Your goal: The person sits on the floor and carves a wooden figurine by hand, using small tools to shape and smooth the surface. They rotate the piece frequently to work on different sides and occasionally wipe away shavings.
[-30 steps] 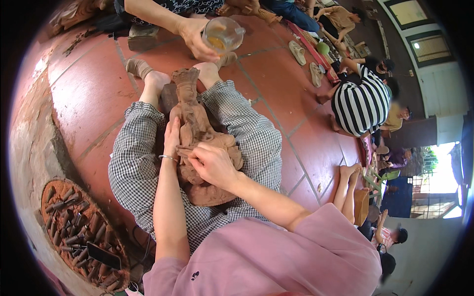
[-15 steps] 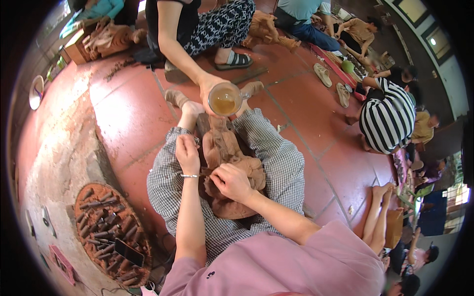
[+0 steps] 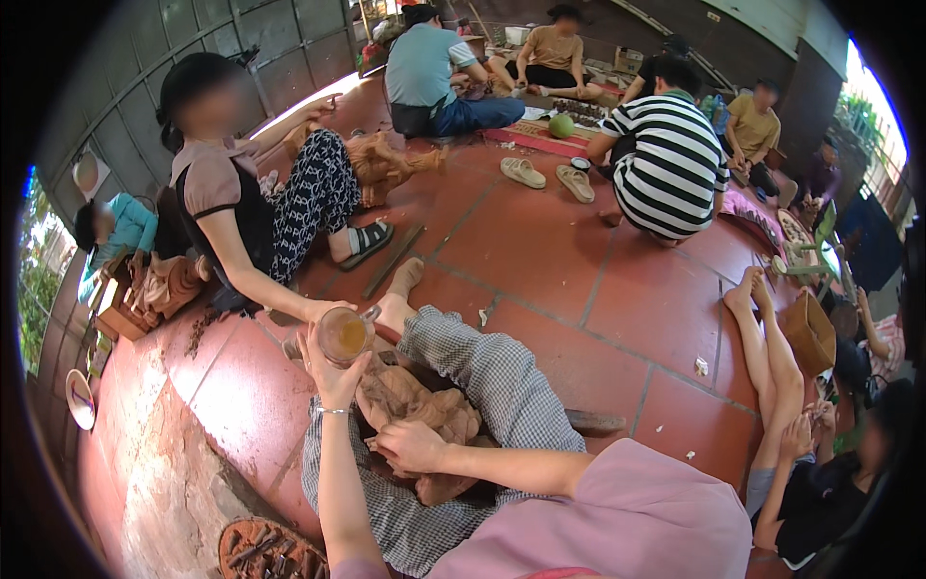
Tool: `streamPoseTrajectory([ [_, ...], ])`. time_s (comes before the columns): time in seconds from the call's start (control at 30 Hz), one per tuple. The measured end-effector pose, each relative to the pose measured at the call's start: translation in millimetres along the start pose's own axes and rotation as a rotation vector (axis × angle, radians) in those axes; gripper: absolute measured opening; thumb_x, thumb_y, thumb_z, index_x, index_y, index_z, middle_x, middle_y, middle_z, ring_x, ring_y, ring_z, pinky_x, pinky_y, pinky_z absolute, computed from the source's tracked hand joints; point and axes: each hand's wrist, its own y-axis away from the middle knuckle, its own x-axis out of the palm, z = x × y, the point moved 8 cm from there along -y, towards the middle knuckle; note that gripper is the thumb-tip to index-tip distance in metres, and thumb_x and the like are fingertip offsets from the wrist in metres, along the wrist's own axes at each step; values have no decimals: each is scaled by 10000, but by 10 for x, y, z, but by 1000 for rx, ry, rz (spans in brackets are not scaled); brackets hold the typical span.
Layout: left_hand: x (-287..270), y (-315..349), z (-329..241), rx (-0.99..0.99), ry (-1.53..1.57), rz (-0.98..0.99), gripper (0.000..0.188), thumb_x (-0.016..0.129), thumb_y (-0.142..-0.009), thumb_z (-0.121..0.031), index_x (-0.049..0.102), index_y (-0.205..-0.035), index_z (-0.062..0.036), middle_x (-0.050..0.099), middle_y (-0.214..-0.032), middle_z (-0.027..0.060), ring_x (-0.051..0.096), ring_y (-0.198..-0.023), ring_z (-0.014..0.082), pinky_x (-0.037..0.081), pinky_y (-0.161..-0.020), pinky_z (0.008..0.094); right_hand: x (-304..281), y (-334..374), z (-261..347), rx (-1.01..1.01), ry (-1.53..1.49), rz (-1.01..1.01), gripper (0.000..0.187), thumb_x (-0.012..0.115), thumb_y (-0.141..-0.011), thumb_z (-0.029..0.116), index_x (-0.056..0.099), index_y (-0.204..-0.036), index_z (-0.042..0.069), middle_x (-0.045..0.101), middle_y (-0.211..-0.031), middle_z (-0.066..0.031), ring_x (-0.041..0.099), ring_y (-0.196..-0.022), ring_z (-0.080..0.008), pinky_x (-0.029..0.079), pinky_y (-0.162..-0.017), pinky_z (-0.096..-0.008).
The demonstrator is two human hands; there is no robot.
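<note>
A glass mug [image 3: 344, 337] with yellowish-brown drink in it is above the carving, its handle toward the right. My left hand [image 3: 334, 381], with a bracelet at the wrist, has its thumb and fingers round the mug's near side. A co-worker's hand [image 3: 326, 307] is still at the far side of the mug. Between my legs rests a brown wood carving [image 3: 420, 400], partly covered by my hands. My right hand [image 3: 410, 448] lies against its near part with fingers curled; whether they pinch something small is hidden.
At the lower left, a round tray [image 3: 231, 540] holds several carving tools, beside a worn stone slab [image 3: 164, 463]. Other people sit around, one in a striped shirt [image 3: 666, 164]. Sandals [image 3: 524, 172], a wooden strip [image 3: 394, 261] and another carving [image 3: 381, 166] are on the tiles.
My left hand has risen from beside the carving to the mug, which the co-worker was holding alone. My right hand stays at the carving. The view has swung up and right.
</note>
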Motion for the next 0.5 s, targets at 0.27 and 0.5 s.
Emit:
streamPoseTrajectory([
  [0.27, 37, -83, -11, -6, -126, -44, 987, 909, -559, -284, 424, -1377, -19, 454, -1415, 190, 287, -1395, 400, 240, -1144, 509, 56, 12, -18, 31, -18, 53, 175, 599, -893, 176, 682, -947, 33, 645, -876, -119, 644, -866, -288, 535, -739, -386],
  [0.5, -3, -160, -126, 4, 179, -72, 896, 866, -638, -161, 376, -1368, 14, 454, -1326, 157, 430, -1274, 282, 321, -1102, 409, -16, -8, -24, -7, 3, -44, 171, 633, -877, 193, 659, -812, 36, 631, -777, -98, 648, -745, -267, 527, -675, -378],
])
